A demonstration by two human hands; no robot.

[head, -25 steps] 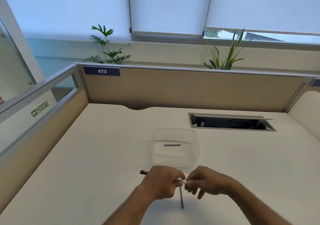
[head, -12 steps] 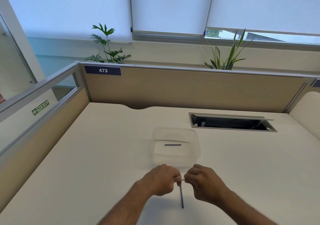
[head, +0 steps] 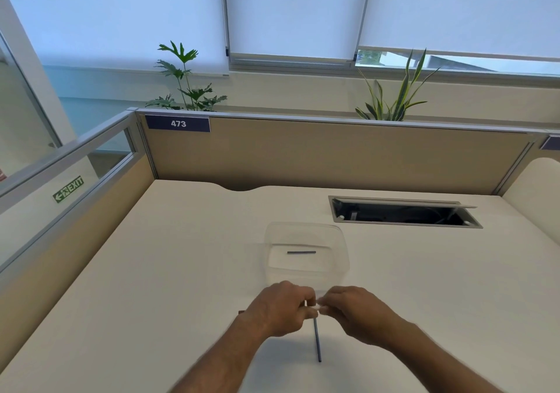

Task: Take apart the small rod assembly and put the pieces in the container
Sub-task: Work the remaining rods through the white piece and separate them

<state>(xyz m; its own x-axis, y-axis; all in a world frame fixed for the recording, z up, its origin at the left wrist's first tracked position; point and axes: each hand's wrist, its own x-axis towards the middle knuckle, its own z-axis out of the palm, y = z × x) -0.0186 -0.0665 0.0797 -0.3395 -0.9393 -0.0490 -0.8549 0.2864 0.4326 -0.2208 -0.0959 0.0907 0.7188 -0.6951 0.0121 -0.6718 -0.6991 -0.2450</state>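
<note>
From my feed: left hand [head: 280, 309] and right hand [head: 353, 312] pinched together over near-centre worktop [head: 151, 271], both grips clenched on small pale piece of rod assembly [head: 313, 308]. Dark rod [head: 317, 341] hangs off it, long axis pointing near. Container [head: 306, 253] just far of hands, one loose rod [head: 301, 252] already inside, lying left-right. Guessing short lift forward to drop; plenty open room all around.

A cream table [head: 181, 271] with an open cable hatch [head: 403, 214] at far right is fenced by tan partitions [head: 333, 156] bearing a blue "473" label [head: 178, 123], a green exit sign [head: 68, 193] at left, and two leafy plants [head: 185, 83] [head: 394, 95] beneath lowered window blinds [head: 291, 11], perhaps standing on a ledge.
</note>
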